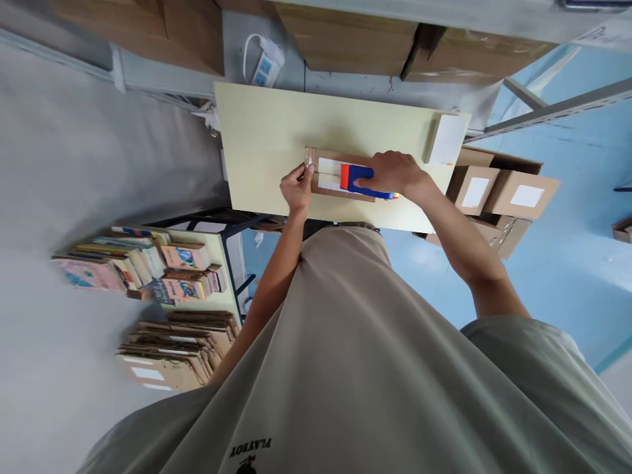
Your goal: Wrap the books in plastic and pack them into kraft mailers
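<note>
A small flat cardboard box [334, 193] with white label areas lies on a pale table [266, 138] in front of me. My left hand [297, 189] grips the box's left end, its thumb on top near a strip of clear tape. In my right hand [397, 174] is a blue and red tape dispenser [356, 179], its red end pointing left. The dispenser is over the right part of the box's top. Whether it touches the cardboard is hard to tell.
A white box [445, 139] stands at the table's right end. Beyond the table sit large cartons [355, 43] and a power strip [267, 66]. Labelled cartons [523, 194] are stacked to the right. Books [113, 260] and flattened cardboard [178, 352] lie at lower left.
</note>
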The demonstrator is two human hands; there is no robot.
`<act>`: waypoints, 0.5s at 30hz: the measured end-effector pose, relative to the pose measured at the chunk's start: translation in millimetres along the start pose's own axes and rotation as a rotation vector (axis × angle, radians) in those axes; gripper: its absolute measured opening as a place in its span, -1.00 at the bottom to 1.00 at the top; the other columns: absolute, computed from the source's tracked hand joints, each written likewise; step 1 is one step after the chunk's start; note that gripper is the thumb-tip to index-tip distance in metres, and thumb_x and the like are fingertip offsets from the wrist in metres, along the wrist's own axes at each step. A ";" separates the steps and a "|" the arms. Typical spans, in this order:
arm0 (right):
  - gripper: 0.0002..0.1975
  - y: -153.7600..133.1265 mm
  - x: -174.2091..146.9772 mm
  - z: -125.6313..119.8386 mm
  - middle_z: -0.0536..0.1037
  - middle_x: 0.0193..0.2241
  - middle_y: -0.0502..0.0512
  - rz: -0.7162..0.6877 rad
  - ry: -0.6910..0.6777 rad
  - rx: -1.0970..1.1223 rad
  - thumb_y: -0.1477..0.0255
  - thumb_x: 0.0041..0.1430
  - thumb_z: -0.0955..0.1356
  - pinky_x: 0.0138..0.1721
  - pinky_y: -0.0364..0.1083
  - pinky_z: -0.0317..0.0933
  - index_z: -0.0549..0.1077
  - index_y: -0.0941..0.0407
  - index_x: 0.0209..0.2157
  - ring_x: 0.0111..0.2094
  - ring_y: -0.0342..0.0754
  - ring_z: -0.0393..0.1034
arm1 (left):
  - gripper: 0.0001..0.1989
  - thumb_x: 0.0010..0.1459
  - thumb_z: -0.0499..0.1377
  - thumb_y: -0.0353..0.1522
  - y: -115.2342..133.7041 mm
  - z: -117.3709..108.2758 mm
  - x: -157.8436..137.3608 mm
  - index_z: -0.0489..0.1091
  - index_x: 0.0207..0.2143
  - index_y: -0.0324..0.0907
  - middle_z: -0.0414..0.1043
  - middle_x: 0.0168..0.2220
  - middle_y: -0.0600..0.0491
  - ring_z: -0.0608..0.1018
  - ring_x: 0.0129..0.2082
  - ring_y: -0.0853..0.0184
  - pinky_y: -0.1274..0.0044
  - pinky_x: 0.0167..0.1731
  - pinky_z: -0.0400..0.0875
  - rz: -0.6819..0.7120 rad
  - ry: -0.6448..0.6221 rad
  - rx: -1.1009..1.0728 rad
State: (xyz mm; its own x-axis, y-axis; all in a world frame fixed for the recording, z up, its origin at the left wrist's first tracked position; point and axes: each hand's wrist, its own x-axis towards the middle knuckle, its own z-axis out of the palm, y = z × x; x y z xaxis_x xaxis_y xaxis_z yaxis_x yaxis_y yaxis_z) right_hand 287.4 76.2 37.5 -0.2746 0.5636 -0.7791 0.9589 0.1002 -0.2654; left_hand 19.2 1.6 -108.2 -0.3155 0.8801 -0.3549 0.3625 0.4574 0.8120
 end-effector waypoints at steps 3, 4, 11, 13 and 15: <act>-0.26 45.8 -34.8 -10.7 0.74 -0.15 0.40 0.033 -0.019 0.009 -0.26 0.49 0.43 0.06 0.19 0.48 0.70 0.18 0.09 0.02 0.40 0.68 | -0.49 0.42 0.41 -0.10 2.5 3.7 -1.6 0.32 -0.52 -0.06 0.14 -0.54 0.16 0.38 -0.36 0.27 0.47 -0.33 0.24 0.035 0.107 0.024; -0.26 63.2 -47.4 -14.2 0.73 -0.21 0.38 0.057 -0.036 0.015 -0.29 0.48 0.42 0.00 0.17 0.47 0.71 0.17 0.02 -0.03 0.37 0.68 | -0.46 0.42 0.41 -0.10 2.7 4.7 -1.9 0.28 -0.53 -0.06 0.10 -0.54 0.16 0.35 -0.37 0.28 0.47 -0.35 0.22 0.038 0.107 0.024; -0.21 129.9 -77.5 -11.9 0.69 -0.34 0.32 0.139 -0.135 0.045 -0.37 0.47 0.38 -0.17 0.13 0.43 0.71 0.13 -0.12 -0.19 0.29 0.65 | -0.33 0.36 0.41 0.02 3.0 8.3 -1.9 0.10 -0.55 -0.06 -0.06 -0.50 0.15 0.13 -0.41 0.33 0.43 -0.40 0.04 0.048 0.100 0.035; -0.20 128.8 -63.8 -1.2 0.72 -0.29 0.37 0.155 -0.096 0.021 -0.36 0.46 0.39 -0.10 0.17 0.47 0.73 0.16 -0.06 -0.13 0.34 0.68 | -0.30 0.33 0.40 0.09 3.2 7.8 -1.9 0.07 -0.54 -0.05 -0.08 -0.50 0.14 0.12 -0.41 0.32 0.42 -0.39 0.02 0.047 0.096 0.051; -0.17 125.2 -48.1 10.6 0.74 -0.22 0.42 0.174 -0.047 0.003 -0.35 0.46 0.40 -0.02 0.22 0.50 0.74 0.20 0.02 -0.05 0.39 0.69 | -0.27 0.32 0.38 0.18 4.0 7.0 -2.2 0.07 -0.54 -0.04 -0.08 -0.51 0.13 0.15 -0.39 0.30 0.42 -0.39 0.05 0.045 0.092 0.066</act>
State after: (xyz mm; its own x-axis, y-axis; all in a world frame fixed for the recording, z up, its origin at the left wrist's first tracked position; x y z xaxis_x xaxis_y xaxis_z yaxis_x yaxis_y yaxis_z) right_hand 419.9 52.9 35.7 -0.1078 0.5333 -0.8390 0.9920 0.0023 -0.1260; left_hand 27.5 2.5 -107.4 -0.3762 0.8856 -0.2723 0.4343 0.4282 0.7925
